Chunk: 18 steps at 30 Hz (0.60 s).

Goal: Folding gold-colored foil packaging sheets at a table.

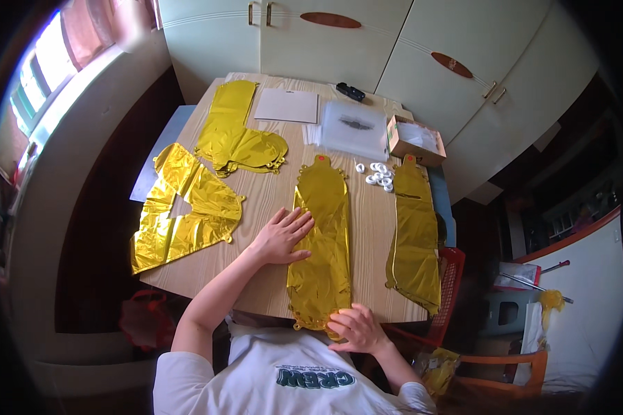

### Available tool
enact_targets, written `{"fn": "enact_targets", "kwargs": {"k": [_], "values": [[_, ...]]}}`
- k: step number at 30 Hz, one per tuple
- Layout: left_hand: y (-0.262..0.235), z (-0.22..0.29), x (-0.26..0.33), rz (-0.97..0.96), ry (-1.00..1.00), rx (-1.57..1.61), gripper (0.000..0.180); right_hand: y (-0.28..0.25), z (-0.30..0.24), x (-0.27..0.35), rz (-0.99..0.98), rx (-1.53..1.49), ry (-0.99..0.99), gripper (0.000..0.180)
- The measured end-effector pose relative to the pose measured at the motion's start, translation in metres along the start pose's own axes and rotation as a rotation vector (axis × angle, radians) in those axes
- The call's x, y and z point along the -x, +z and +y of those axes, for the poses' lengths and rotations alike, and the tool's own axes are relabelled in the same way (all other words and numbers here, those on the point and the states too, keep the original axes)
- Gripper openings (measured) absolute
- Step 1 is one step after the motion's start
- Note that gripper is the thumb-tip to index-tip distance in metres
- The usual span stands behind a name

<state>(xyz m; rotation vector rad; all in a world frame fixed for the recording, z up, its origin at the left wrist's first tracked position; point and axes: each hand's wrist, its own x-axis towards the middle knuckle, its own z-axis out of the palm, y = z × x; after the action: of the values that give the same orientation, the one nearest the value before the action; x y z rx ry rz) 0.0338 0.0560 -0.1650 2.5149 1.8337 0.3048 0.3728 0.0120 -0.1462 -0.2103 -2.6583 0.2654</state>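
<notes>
A long, flat gold foil balloon lies lengthwise on the wooden table in front of me, its tabbed end pointing away. My left hand rests on its left side, palm down with the fingers stretched out. At the balloon's near right corner, by the table's front edge, my right hand has its fingers curled over the foil edge and the thumb below. To the left spreads a creased, angular gold foil balloon. Behind that is a stack of folded gold foil balloons. Another folded gold foil balloon lies at the right.
White ribbon rolls sit beyond the balloon, right of its far end. Farther back are a pale flat card, clear plastic bags, a cardboard box and a black object. A red plastic chair stands against the right edge.
</notes>
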Motion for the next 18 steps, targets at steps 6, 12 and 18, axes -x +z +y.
{"fn": "enact_targets", "kwargs": {"k": [6, 12, 18], "values": [[-0.004, 0.0, 0.0, -0.041, -0.001, -0.009, 0.084, 0.029, -0.003, 0.025, 0.143, 0.143, 0.024, 0.027], [-0.003, 0.0, -0.001, -0.051, 0.0, -0.015, 0.084, 0.029, -0.001, 0.023, 0.181, 0.152, 0.039, 0.02], [-0.003, 0.001, -0.001, -0.043, -0.008, -0.033, 0.083, 0.027, -0.001, 0.026, 0.2, 0.14, 0.027, 0.02]]}}
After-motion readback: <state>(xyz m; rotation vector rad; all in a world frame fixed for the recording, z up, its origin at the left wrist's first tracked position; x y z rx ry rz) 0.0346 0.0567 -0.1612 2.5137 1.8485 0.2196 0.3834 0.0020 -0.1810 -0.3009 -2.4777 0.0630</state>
